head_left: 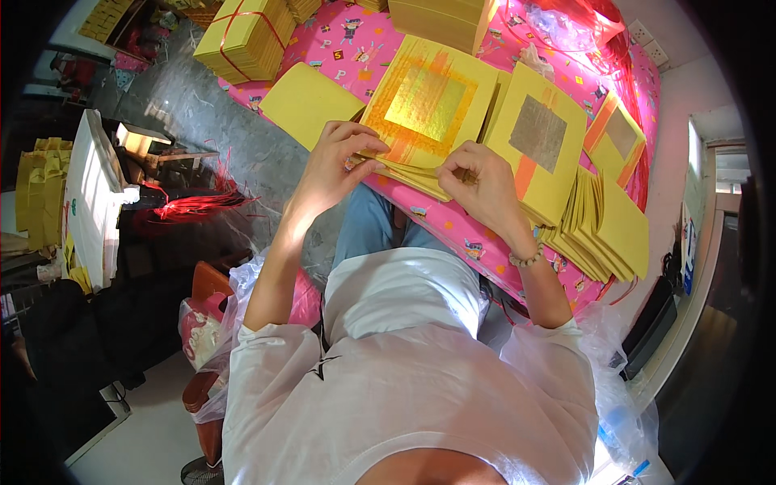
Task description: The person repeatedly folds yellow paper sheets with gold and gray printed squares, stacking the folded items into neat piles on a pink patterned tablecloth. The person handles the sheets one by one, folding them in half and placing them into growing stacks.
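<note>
My left hand [338,166] is closed, thumb and fingers pinching the left part of a folded strip of yellow joss paper [414,176] near the table's front edge. At the strip's right end, my curled right hand [482,184] pinches it too; its fingertips are partly hidden. Just beyond both hands lies joss paper with a gold foil square [428,103] and orange print. To its right sits a stack with a silver foil square [538,133]. A plain yellow sheet [311,103] lies at the left.
A pink patterned cloth [343,36] covers the table. Tied yellow paper bundles [242,40] stand at the far left. Fanned yellow sheets [594,230] lie at the right, below red strings [634,105]. A white table [87,202] stands left, and plastic bags [250,291] hang beside me.
</note>
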`<state>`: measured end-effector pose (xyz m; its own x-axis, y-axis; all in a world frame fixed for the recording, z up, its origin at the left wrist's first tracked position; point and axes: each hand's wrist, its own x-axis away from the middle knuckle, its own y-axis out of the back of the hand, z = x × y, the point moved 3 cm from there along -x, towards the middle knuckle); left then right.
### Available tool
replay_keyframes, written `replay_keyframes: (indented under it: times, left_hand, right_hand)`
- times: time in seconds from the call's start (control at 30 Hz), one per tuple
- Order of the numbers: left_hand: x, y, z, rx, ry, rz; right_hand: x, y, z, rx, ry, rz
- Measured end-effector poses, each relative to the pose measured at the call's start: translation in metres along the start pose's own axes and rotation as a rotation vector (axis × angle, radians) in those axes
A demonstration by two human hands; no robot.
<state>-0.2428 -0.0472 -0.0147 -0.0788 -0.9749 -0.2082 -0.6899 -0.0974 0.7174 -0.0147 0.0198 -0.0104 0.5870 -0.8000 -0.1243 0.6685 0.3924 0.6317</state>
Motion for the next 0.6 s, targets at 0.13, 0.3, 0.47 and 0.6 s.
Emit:
replay_keyframes:
  times: [0.13,0.3,0.47,0.6]
  left_hand:
    - [-0.0004,0.0003,-0.0007,-0.014,-0.003,0.005]
    - [0.0003,-0.0009,0.0000,-0.002,-0.001,-0.002]
    - [-0.0008,0.0007,-0.0030,0.003,0.024,0.039]
    - [-0.0027,-0.0003,-0.0062,-0.062,0.002,0.053]
  right_hand:
    - [-0.0004,0.0000,0.0029,-0.024,-0.029,-0.023]
    - [-0.0002,-0.0023,0.0042,-0.013,-0.049,-0.034]
    - [-0.0007,-0.0044,0.0044,0.000,-0.052,-0.044]
    - [0.0002,-0.0052,0.0045,-0.010,-0.050,-0.051]
